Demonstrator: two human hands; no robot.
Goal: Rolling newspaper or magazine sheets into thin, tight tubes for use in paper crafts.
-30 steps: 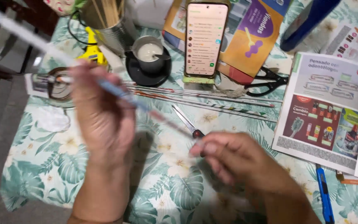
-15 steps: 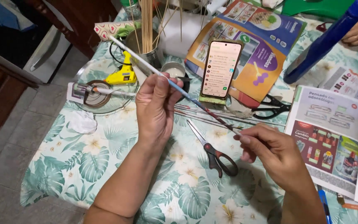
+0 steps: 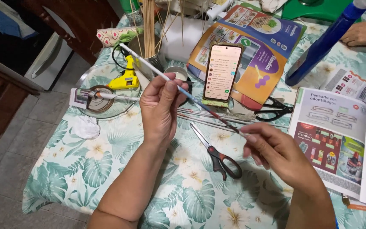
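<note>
At the far left of the bench (image 3: 64,169), a clear glass plate (image 3: 85,85) carries a roll of tape (image 3: 99,98), and a yellow glue gun (image 3: 126,78) rests on its far rim. Just behind, a metal can (image 3: 149,63) stands upright, packed with thin wooden sticks (image 3: 149,21); a small round pot (image 3: 176,73) beside it shows something pale inside.

The left hand (image 3: 159,108) has its grip pressed together on a thin rolled paper tube (image 3: 183,90), thumb and fingertips pinching it near the middle. The tube's long axis runs on a slant, from upper left by the can down to lower right, held clear above the bench. The right hand (image 3: 276,152) pinches the lower right end between thumb and forefinger, so both hands hold the same tube, the left nearer its middle.

Below the tube, more rolled tubes (image 3: 217,123) lie flat, and red-handled scissors (image 3: 217,154) lie between the two hands. A phone (image 3: 222,73) leans upright behind. Further right lie black scissors (image 3: 274,111), a blue bottle (image 3: 323,44) and an open leaflet (image 3: 335,135). Another person's hand (image 3: 363,34) rests at the far right corner
</note>
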